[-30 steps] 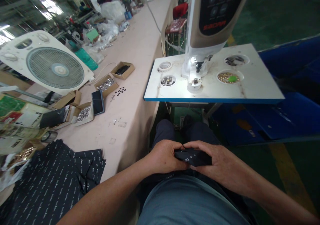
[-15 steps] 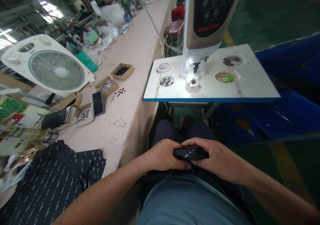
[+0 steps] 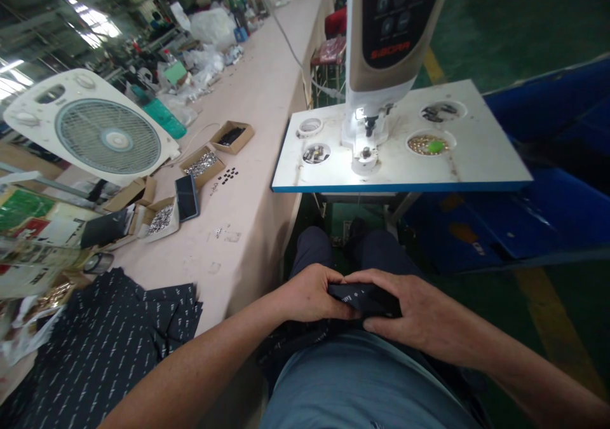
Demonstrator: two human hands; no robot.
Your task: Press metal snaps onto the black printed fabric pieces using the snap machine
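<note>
Black fabric with small white lettering (image 3: 369,298) is gathered at my lap, and both hands grip it. My left hand (image 3: 312,294) has its thumb and fingers closed around the left end of the fold. On the opposite end, my right hand (image 3: 410,308) curls round the cloth, fingers over the top edge and thumb beneath. The rest of the fabric hangs below, partly hidden by my hands and forearms. Straight ahead stands a snap-fastening machine (image 3: 366,136), its lamp lit above the die, on a white board (image 3: 333,176) with a blue edge.
Wells in the board hold gold snaps (image 3: 422,144) and dark metal parts. On the table (image 3: 252,181) to the left are boxes of metal snaps (image 3: 203,164), a phone (image 3: 187,197), a fan (image 3: 117,138) and a pile of printed black fabric (image 3: 109,333). Blue bins (image 3: 538,219) stand on the right.
My right thumb has shifted slightly along the lower edge of the cloth, and the fold sits a little differently between my hands. The view has moved slightly; the table items stay put.
</note>
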